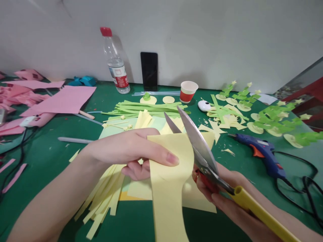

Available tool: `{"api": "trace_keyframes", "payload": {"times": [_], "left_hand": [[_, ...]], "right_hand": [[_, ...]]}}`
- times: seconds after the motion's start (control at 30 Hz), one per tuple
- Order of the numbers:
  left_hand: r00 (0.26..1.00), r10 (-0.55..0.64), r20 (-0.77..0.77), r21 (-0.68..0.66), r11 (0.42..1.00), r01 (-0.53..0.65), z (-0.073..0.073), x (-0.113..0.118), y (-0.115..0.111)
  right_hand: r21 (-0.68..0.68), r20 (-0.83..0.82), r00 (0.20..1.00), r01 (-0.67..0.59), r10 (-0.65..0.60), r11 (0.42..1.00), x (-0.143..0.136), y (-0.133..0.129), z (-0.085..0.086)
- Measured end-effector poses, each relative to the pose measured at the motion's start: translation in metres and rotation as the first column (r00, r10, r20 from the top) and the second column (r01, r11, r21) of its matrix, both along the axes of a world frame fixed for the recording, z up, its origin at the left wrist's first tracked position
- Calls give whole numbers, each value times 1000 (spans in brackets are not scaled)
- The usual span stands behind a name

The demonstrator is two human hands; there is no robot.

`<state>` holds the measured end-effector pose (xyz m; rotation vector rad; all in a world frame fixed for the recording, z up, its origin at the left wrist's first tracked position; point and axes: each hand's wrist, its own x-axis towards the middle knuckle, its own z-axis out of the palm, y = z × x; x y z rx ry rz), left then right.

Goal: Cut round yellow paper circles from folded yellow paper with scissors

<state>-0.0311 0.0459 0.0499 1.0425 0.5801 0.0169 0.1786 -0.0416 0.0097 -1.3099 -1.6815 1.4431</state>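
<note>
My left hand (pixel 136 151) grips a pale yellow paper sheet (pixel 168 195), thumb on top and fingers behind it. The sheet hangs down toward me, its right edge curved. In my right hand (pixel 227 188) are scissors (pixel 202 151) with a yellow-covered handle. Their blades stand apart, pointing up and left at the sheet's upper right edge. Behind and left of the sheet lie cut yellow strips (pixel 103 198). More yellow paper (pixel 199 198) shows behind the sheet at the right.
Green strips (pixel 148 109), a paper cup (pixel 188 92), a bottle (pixel 117 70) and a phone (pixel 149 71) stand or lie at the back. A blue glue gun (pixel 264 151) with a cord and green paper plants (pixel 275 117) are right; pink paper (pixel 68 99) is left.
</note>
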Motion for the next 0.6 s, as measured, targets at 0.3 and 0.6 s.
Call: {"api": "trace_keyframes", "payload": {"times": [0.3, 0.6], "left_hand": [[998, -30, -47, 37, 999, 32, 2, -1, 0], [998, -59, -6, 45, 997, 59, -1, -3, 3]], "right_hand": [[32, 29, 999, -26, 25, 999, 1, 1, 1], [15, 100, 994, -47, 45, 999, 0, 1, 1]]}}
